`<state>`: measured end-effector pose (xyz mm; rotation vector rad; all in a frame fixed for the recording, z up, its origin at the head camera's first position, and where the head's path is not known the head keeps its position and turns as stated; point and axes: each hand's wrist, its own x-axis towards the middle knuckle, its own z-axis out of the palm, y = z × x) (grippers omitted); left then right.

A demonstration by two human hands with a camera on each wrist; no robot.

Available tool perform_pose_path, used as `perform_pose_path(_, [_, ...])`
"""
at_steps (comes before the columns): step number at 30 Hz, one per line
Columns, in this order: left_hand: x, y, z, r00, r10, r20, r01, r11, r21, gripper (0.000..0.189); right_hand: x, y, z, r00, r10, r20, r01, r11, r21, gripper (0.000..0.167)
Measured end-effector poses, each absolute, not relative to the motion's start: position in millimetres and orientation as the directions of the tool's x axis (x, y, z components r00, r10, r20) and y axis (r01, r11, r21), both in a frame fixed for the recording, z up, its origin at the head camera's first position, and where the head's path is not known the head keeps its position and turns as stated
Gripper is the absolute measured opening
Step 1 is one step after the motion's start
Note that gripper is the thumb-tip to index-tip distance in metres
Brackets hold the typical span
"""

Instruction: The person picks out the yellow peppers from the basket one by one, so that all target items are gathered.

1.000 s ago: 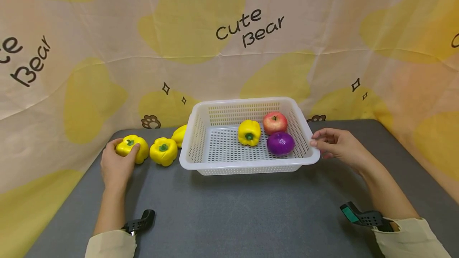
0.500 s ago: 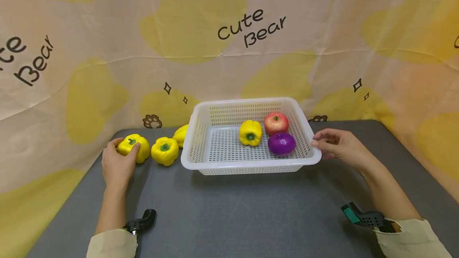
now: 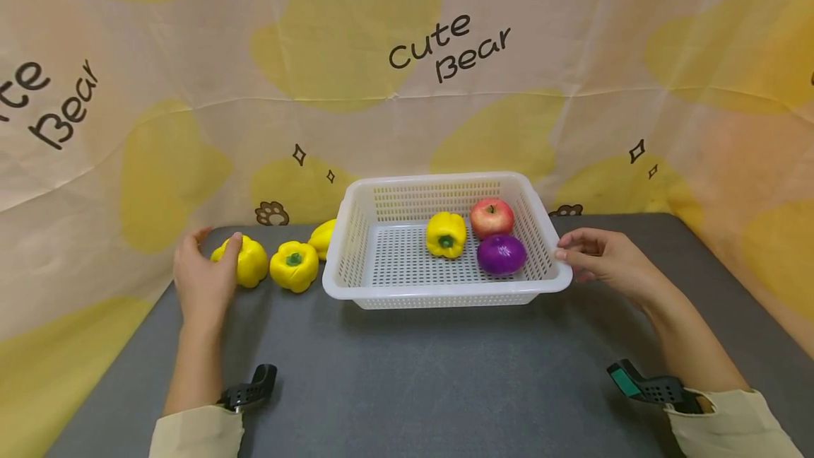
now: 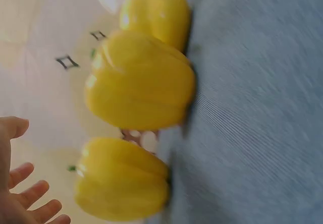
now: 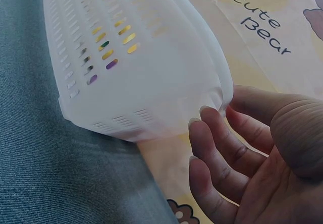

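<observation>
My left hand (image 3: 206, 274) is beside a yellow bell pepper (image 3: 253, 263) at the left of the table. In the left wrist view this hand (image 4: 15, 193) has its fingers spread, with a gap to the pepper (image 4: 121, 179). To its right stands a second yellow bell pepper (image 3: 294, 267), stem facing me. My right hand (image 3: 607, 263) pinches the right rim of a white plastic basket (image 3: 445, 292), thumb against fingers at the edge (image 5: 226, 82). Inside the basket lie a yellow bell pepper (image 3: 446, 235), a red apple (image 3: 492, 218) and a glossy purple onion-like vegetable (image 3: 501, 254).
Another yellow vegetable (image 3: 323, 239) is partly hidden behind the basket's left end. A grey cloth-covered table (image 3: 407, 373) lies under everything. A printed curtain (image 3: 343, 55) hangs along the back edge.
My left hand has let go of the leftmost yellow bell pepper and drawn slightly up and left from it. The right hand stays at the basket rim.
</observation>
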<state>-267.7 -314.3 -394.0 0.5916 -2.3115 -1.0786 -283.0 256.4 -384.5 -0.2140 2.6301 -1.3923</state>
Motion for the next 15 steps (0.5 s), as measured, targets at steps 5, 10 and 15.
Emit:
perform_pose_path(5, [-261.0, -301.4, -376.0, -0.771, -0.545, 0.330, -0.091, 0.607, 0.789, 0.067, -283.5, 256.6, -381.6, -0.977, -0.204, -0.068, -0.059, 0.557, -0.829, 0.050])
perform_pose_path(10, [-253.1, -286.3, -360.1, -0.767, -0.511, 0.389, -0.025, 0.629, 0.777, 0.064, -283.4, 257.1, -381.6, -0.975, -0.205, -0.080, -0.049, 0.555, -0.830, 0.049])
perform_pose_path(15, [-247.6, -269.6, -347.3, -0.768, -0.450, 0.455, 0.055, 0.662, 0.747, 0.061, -282.5, 256.7, -382.4, -0.973, -0.215, -0.080, -0.051, 0.542, -0.839, 0.049])
